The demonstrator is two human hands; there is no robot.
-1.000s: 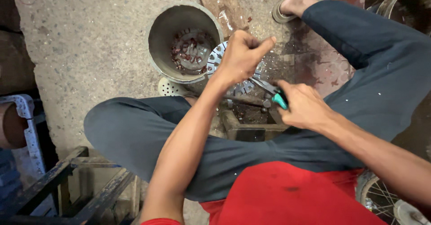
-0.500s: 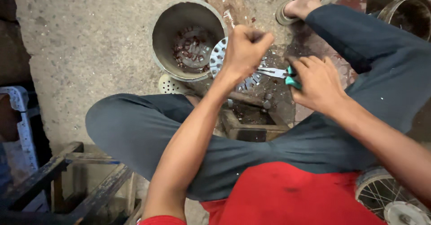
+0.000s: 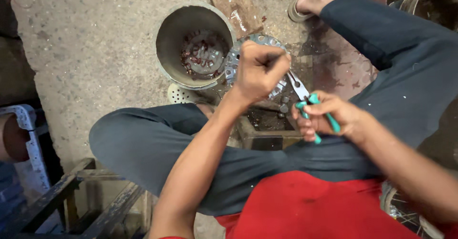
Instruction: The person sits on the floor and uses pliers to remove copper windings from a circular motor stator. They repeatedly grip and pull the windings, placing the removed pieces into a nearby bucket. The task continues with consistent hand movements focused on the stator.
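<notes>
The person sat low over a concrete floor (image 3: 86, 43), with both legs in dark grey trousers spread to the sides and a red garment (image 3: 310, 205) at the bottom of the view. The left hand (image 3: 257, 69) was closed into a fist above a round perforated metal disc (image 3: 255, 41); its grip was tight, but I could not tell what it held, because the fingers hid it. The disc lay just beside a grey metal bucket (image 3: 167, 43), and most of the disc was covered by the fist. Inside the bucket, on its bottom, were many small reddish metal parts (image 3: 200, 53). The right hand (image 3: 334, 119) had its grip closed around the green handles of a pair of pliers (image 3: 305, 98), and the metal nose of the pliers pointed up and to the left, toward the fist and the edge of the disc. Below the hands stood a small dark block-like support (image 3: 267, 134), with some bolts on it. A second perforated piece (image 3: 183, 95) lay on the floor under the bucket's edge. A worn wooden board (image 3: 236, 5) lay behind the bucket, and a foot in a sandal (image 3: 315, 0) rested near it. At the lower left stood a dark metal frame (image 3: 71, 201).
</notes>
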